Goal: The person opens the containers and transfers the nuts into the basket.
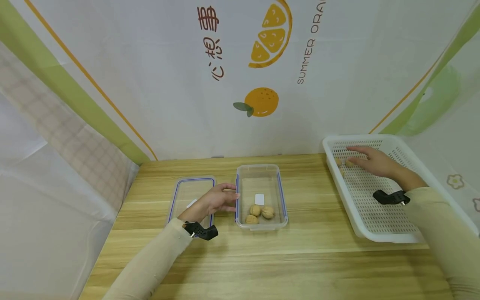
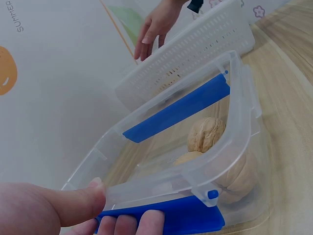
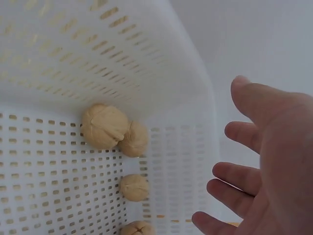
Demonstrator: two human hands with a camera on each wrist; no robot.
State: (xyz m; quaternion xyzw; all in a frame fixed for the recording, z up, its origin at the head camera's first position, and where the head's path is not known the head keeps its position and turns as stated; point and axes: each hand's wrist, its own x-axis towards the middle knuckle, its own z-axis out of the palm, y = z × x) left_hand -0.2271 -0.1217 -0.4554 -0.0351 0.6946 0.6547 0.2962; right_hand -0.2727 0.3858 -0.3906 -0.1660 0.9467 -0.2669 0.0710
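Note:
My left hand [image 1: 215, 199] grips the left side of a clear plastic food container [image 1: 258, 181]. In the left wrist view the thumb lies at its rim and the fingers are against a blue side latch [image 2: 186, 215]. Three walnuts [image 1: 268, 212] lie at the container's near end, beside a white label [image 1: 259, 199]. Over the far part of a white perforated basket [image 1: 342, 191] is my right hand [image 1: 375, 161], fingers spread and holding nothing. Below it, several walnuts [image 3: 104, 126] sit along the basket's wall.
A clear lid with a blue seal [image 1: 195, 179] lies on the wooden table [image 1: 243, 266] left of the container, partly under my left forearm. Behind the table hangs a white cloth [image 1: 168, 104] with orange prints. The basket stands at the table's right side.

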